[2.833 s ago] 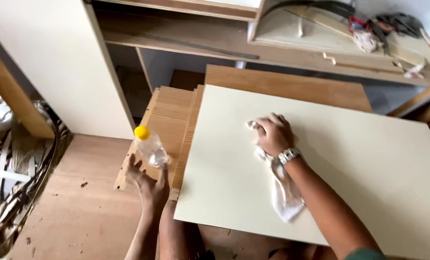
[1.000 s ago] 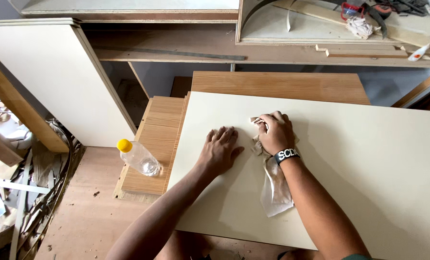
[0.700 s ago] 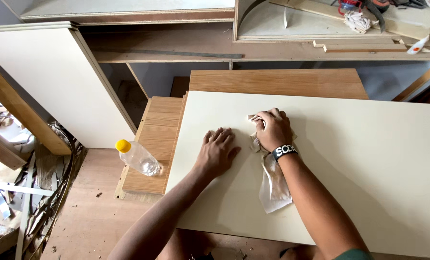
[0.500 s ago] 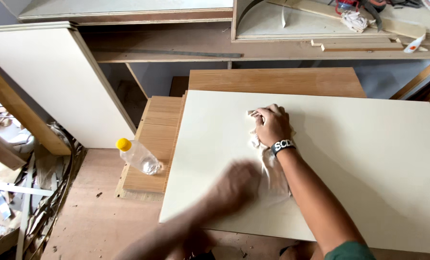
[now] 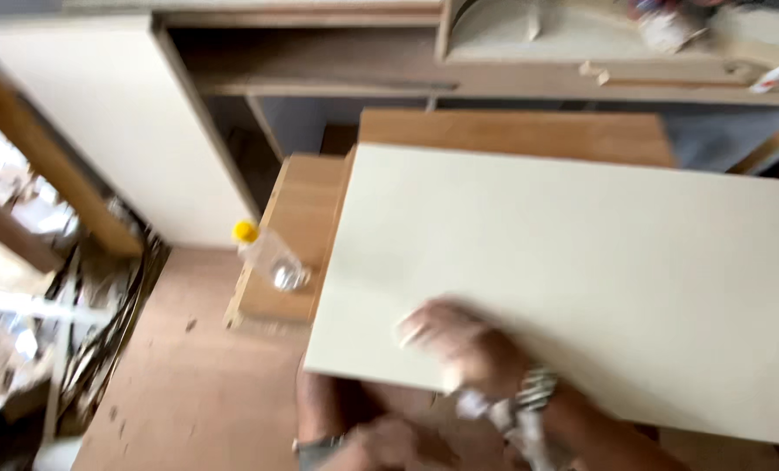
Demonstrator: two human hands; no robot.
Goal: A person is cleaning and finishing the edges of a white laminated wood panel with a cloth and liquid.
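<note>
The cream panel (image 5: 564,262) lies flat across a stack of wooden boards (image 5: 298,218), its near edge overhanging the person's lap. The right hand (image 5: 464,344) presses a white cloth (image 5: 516,423) on the panel's near-left corner, fingers curled over the rag — the frame is smeared by motion, so how tightly they close on it cannot be told. The left hand (image 5: 389,445) sits below the panel's near edge, blurred and half hidden; whether it is spread or closed cannot be told either.

Left of the panel, a clear plastic bottle (image 5: 272,257) with a yellow cap lies on its side on the boards, right at the stack's outer edge. A white cabinet door (image 5: 119,131) leans beyond it, and scrap clutter covers the floor (image 5: 189,384) further left.

The risks, judged from this — a hard push so near the overhanging corner could tip or slide the panel off the stack, and any jolt to the boards could roll the bottle off onto the floor.
</note>
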